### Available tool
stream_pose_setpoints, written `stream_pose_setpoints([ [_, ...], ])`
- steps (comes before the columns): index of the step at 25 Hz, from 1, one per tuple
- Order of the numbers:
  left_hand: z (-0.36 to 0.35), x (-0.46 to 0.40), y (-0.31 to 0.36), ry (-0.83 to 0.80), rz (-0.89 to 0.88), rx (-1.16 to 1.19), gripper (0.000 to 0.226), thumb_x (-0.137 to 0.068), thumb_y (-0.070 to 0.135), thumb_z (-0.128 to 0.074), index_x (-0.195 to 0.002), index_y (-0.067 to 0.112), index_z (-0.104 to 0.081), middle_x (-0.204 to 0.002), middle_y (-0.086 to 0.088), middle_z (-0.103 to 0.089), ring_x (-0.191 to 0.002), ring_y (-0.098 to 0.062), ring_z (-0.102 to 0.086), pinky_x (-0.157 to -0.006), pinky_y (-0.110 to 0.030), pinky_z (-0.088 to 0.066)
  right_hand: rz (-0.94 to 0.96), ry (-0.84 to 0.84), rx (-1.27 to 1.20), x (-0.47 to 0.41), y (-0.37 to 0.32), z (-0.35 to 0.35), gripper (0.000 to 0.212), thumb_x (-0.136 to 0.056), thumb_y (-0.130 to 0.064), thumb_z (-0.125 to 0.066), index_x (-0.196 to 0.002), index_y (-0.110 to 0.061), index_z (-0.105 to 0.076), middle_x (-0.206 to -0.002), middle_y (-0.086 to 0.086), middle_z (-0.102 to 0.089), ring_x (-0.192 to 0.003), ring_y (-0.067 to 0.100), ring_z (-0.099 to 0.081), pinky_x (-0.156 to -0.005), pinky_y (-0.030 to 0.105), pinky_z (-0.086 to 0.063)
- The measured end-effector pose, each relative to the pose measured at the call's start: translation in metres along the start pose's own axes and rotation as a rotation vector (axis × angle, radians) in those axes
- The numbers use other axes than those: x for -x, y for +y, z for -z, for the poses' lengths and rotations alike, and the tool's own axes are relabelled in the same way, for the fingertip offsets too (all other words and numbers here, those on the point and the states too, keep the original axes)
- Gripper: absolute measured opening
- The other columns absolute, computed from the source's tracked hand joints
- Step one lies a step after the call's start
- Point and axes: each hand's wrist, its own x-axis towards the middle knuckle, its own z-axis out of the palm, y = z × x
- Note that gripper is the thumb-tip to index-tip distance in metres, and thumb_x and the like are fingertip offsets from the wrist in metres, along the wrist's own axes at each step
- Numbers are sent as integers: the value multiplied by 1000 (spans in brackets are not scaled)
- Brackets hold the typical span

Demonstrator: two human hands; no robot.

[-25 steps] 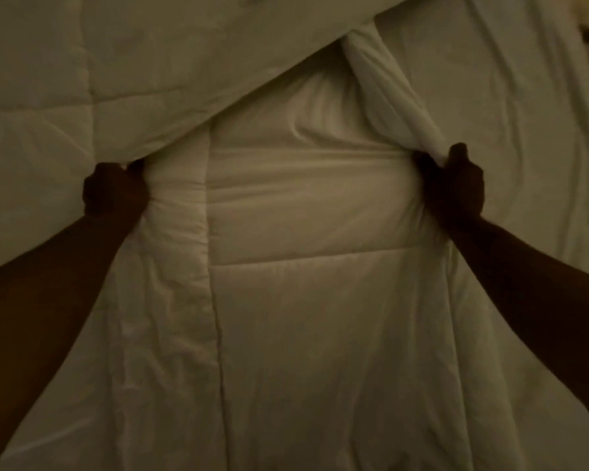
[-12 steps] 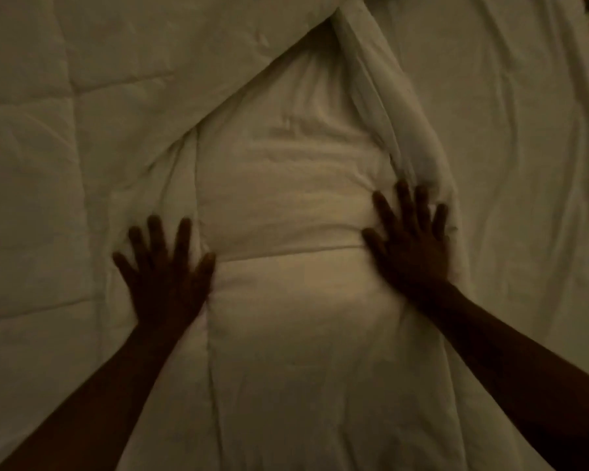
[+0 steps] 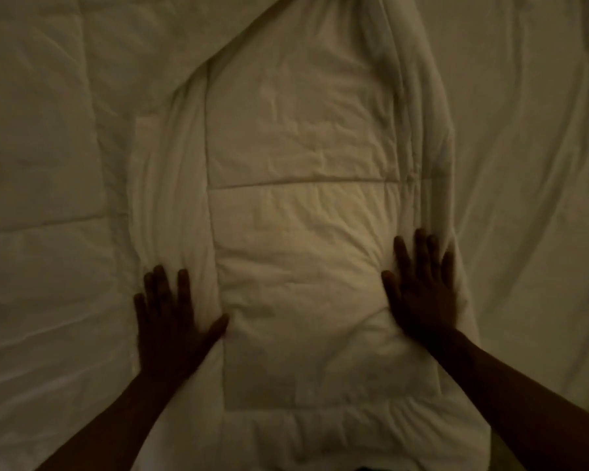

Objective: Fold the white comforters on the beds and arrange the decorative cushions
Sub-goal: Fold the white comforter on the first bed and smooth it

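Observation:
The white quilted comforter (image 3: 300, 232) fills the dim view, lying on the bed with a narrow folded strip running up the middle and a wider layer to the left. My left hand (image 3: 170, 321) lies flat, fingers spread, on the strip's left fold. My right hand (image 3: 422, 290) presses flat with fingers apart on the strip's right edge, beside a bunched ridge of fabric. Neither hand holds anything. No cushions are in sight.
To the right of the folded strip lies the wrinkled white bed sheet (image 3: 531, 164). The light is low and warm. A dark sliver shows at the bottom edge below the comforter's near end.
One second ago both hands gripped the comforter's folded edges. They let go, flattened out, and have slid toward me along the strip, smoothing it.

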Motion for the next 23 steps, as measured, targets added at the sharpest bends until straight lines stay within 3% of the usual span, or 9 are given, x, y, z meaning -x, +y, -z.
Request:
stream_pose_setpoints([
  [5, -44, 117, -3, -137, -15, -54, 120, -70, 84, -35, -156, 5, -9, -162, -23, 3, -150, -41, -1, -117, -63, -13, 33, -52, 23, 83, 15, -36, 70, -98, -53, -29, -156, -32, 3, -164, 5, 13, -151, 22, 13, -122, 50, -6],
  [11, -81, 207, -2, -278, 111, -28, 104, -82, 81, -11, -156, 7, -15, -163, -19, -3, -151, -37, -4, -117, -62, -10, 17, -110, 22, 170, 38, -73, 69, -98, -55, -25, -156, -33, 4, -164, 5, 13, -151, 24, 13, -123, 50, -3],
  [15, -98, 236, -10, -236, 61, -6, 96, -88, 71, -19, -156, 6, -4, -162, -22, 4, -151, -37, -1, -118, -61, -12, -74, -115, 17, 244, 40, -107, 70, -97, -54, -22, -156, -29, 6, -164, 5, 12, -151, 27, 13, -122, 51, 2],
  [18, -100, 251, -26, -220, -47, -29, 87, -91, 61, -29, -156, 6, -9, -161, -24, -6, -149, -39, -11, -117, -61, -16, -190, -210, -63, 288, 31, -127, 71, -98, -55, -17, -155, -25, 13, -163, 3, 17, -150, 24, 16, -122, 49, 6],
  [20, -96, 259, -43, -157, -123, -40, 81, -90, 55, -35, -153, 6, -24, -156, -26, -23, -142, -41, -26, -109, -59, -29, -251, -234, -102, 313, 23, -135, 72, -99, -54, -22, -157, -18, 2, -164, 6, 4, -151, 28, 4, -121, 49, -1],
  [21, -91, 260, -47, -126, -151, -41, 77, -88, 52, -37, -148, 4, -33, -149, -26, -34, -133, -42, -36, -101, -58, -36, -247, -227, -115, 323, 15, -128, 71, -99, -52, -25, -156, -10, -13, -162, 12, -12, -149, 35, -12, -120, 52, -12],
  [22, -85, 261, -47, -109, -174, -44, 71, -86, 48, -39, -140, 3, -42, -138, -25, -44, -121, -43, -45, -91, -56, -42, -205, -214, -114, 333, 9, -126, 65, -98, -45, -33, -147, -2, -35, -152, 22, -35, -138, 44, -36, -112, 56, -30],
  [23, -79, 261, -45, -101, -203, -43, 63, -83, 44, -42, -130, 3, -50, -125, -24, -52, -108, -42, -52, -81, -52, -45, -189, -240, -89, 344, 7, -131, 53, -94, -33, -44, -129, 4, -56, -129, 30, -55, -114, 50, -55, -96, 57, -47],
])
